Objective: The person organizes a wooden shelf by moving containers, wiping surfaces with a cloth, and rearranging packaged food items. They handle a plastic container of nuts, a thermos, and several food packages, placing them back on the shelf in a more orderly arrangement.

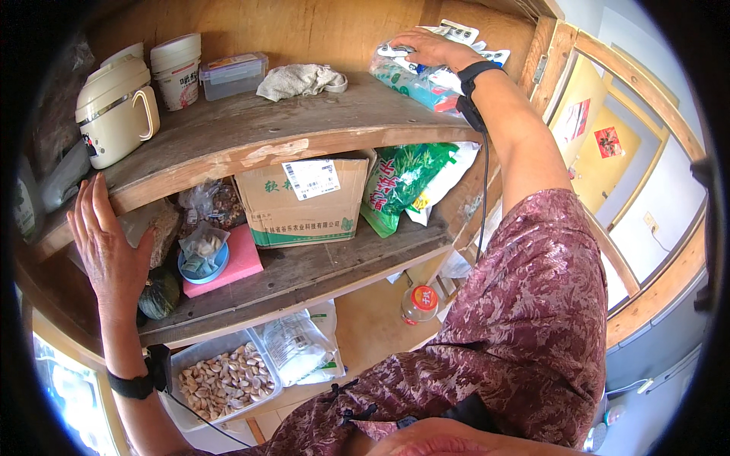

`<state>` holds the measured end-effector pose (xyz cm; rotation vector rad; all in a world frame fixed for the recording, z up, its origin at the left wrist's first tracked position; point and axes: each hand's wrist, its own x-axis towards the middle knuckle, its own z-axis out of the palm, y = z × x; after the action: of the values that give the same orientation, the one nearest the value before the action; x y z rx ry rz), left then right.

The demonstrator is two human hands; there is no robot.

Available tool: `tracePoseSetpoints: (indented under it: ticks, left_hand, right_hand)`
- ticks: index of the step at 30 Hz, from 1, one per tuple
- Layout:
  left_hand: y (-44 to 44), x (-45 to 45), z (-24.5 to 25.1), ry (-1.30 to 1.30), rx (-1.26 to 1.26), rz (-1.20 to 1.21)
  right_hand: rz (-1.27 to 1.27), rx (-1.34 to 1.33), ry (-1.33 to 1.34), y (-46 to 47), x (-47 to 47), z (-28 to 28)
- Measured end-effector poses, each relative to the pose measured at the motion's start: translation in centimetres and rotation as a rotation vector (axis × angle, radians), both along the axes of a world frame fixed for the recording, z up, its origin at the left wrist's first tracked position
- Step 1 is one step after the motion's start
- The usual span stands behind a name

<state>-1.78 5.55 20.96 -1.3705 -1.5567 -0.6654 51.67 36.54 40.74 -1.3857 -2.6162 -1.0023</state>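
My left hand [111,251] has its thumb spread and its fingertips against the front edge of the upper wooden shelf [217,125]. Nothing is held in it. Up at the shelf's right end, my right hand [430,50] lies over a pile of plastic packets [410,82], some clear and teal, some white. Its fingers bend over the top packets, and their grip is partly hidden. Along the same shelf stand a cream lidded jug with a handle [117,111], a white tub [178,71], a clear lidded food box [234,76] and a crumpled grey cloth [302,81].
The lower shelf holds a cardboard box [302,211], a green bag [402,182], a blue bowl [194,272] on a pink block [248,256], and a dark green squash [159,293]. Below are a plastic bin of garlic cloves [225,379] and a red-lidded jar [419,308].
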Motion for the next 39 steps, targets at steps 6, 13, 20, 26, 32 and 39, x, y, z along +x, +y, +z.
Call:
tracePoseSetpoints:
  ticks: [6,13,20,26,32,39]
  left_hand:
    - [-0.2,0.3,0.1,-0.019,-0.003,-0.017]
    - [-0.4,0.6,0.2,-0.027,0.004,-0.025]
    - [-0.2,0.4,0.1,-0.036,0.002,-0.018]
    - [-0.1,0.5,0.2,-0.032,0.006,-0.019]
    - [-0.4,0.4,0.2,-0.019,0.005,-0.018]
    - [-0.5,0.3,0.4,-0.028,-0.008,-0.048]
  right_hand:
    - [-0.097,-0.018,0.060,-1.1,-0.8,-0.9]
    - [-0.164,0.041,0.011,-2.2,-1.7,-1.2]
    - [-0.126,0.065,-0.019,-4.0,-3.0,-0.6]
    - [0.350,-0.210,0.121,-4.9,-11.3,-2.2]
    - [0.235,-0.414,0.001,-3.6,-17.8,-4.8]
    - [-0.043,-0.105,-0.158,-0.1,-13.6,-3.8]
